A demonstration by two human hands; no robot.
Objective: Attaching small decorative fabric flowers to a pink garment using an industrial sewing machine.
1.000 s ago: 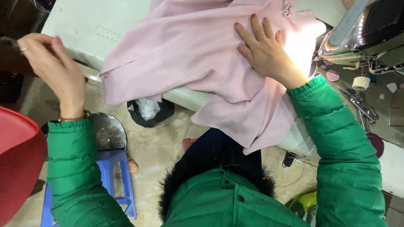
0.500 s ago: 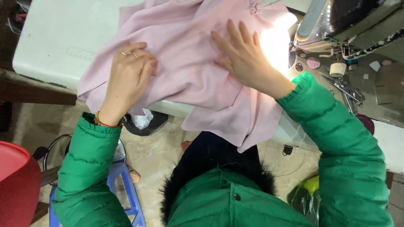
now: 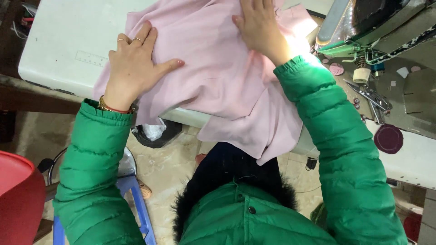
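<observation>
The pink cloth (image 3: 218,77) lies on the white counter (image 3: 54,41), one edge drooping off; it looks soft, light, best pinched at a hem. Left hand (image 3: 134,68) and right hand (image 3: 261,29) press it, fingers spread flat.

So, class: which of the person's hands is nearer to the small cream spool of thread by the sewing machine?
Right. The right hand lies flat on the pink fabric, just left of the spool. The left hand presses the fabric's far left edge, much farther away.
</observation>
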